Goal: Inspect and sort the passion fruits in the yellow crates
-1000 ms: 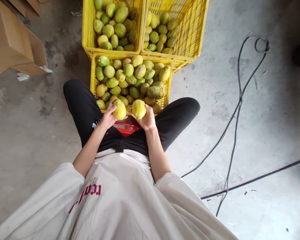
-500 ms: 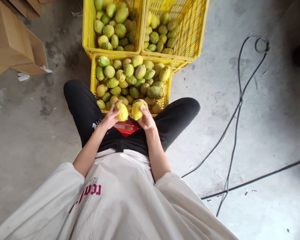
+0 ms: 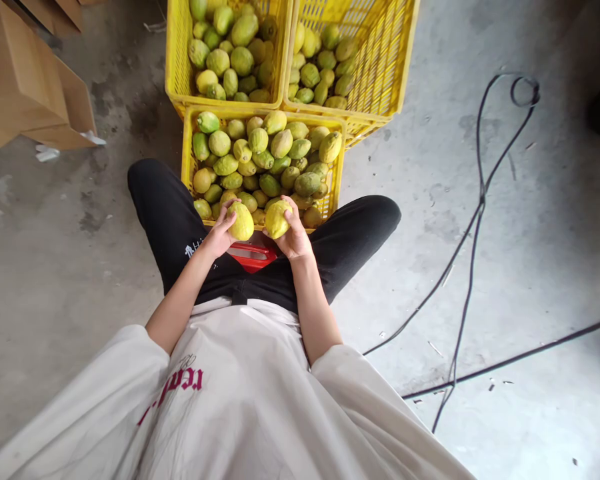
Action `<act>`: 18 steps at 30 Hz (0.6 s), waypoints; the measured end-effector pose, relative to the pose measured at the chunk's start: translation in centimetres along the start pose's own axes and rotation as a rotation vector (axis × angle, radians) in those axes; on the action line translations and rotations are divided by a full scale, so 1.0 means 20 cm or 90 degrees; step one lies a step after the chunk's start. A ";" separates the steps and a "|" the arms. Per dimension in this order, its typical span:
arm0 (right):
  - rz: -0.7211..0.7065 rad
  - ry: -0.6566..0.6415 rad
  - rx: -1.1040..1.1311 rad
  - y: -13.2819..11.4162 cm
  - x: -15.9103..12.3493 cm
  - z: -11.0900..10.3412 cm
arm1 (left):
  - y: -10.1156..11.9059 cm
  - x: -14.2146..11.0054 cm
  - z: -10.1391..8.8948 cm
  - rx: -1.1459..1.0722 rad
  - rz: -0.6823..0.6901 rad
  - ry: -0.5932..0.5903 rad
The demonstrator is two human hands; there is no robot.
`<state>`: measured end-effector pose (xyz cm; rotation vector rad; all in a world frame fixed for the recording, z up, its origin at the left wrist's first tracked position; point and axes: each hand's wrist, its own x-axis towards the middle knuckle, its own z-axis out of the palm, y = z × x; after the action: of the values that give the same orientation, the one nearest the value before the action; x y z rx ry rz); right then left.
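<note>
From where I stand, the left hand (image 3: 222, 230) is grasping one yellow fruit (image 3: 241, 222), and the right hand (image 3: 296, 233) is grasping a second yellow fruit (image 3: 278, 219). Both appear over the middle of the front crate's (image 3: 337, 177) near edge, side by side with a small gap, each nearer to its own hand. Their long axes I cannot judge surely, since the hands cover part. The fruit pile (image 3: 263, 160) lies beyond, toward the crate's far edge.

The held fruits (image 3: 241, 222) are yellow, the trousers (image 3: 363, 230) black, the shirt (image 3: 250, 400) white.
</note>
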<state>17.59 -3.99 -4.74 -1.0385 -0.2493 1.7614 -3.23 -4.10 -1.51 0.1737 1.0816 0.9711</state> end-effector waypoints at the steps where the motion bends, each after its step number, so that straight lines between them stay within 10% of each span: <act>1: -0.005 0.001 0.006 0.00 0.00 0.00 | 0.00 0.00 0.00 -0.001 0.001 0.009; 11: -0.017 -0.034 0.051 0.00 -0.01 0.01 | 0.03 0.01 0.00 -0.064 -0.071 0.014; 18: -0.030 -0.036 0.091 0.00 0.00 -0.01 | 0.01 0.05 -0.07 0.021 -0.095 -0.118</act>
<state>17.79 -4.01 -4.91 -0.8750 -0.1787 1.7411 -4.38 -3.77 -2.87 0.2040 0.9275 0.7879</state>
